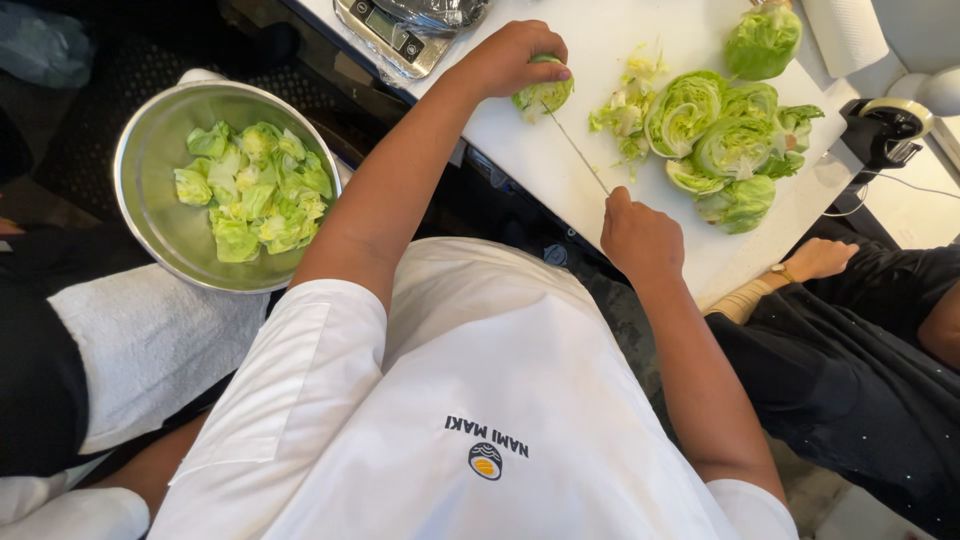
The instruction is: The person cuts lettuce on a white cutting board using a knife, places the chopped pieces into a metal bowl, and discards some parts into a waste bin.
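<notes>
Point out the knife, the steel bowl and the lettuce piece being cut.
knife (577, 150): head view, middle of the thin blade.
steel bowl (150, 160): head view, bare inner wall at left.
lettuce piece (545, 95): head view, cut face below the left hand (510, 58).

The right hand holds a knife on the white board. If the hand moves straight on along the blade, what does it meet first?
Likely the lettuce piece under the left hand: the knife in the right hand points at it, tip seemingly touching. Depth is hard to judge.
</notes>
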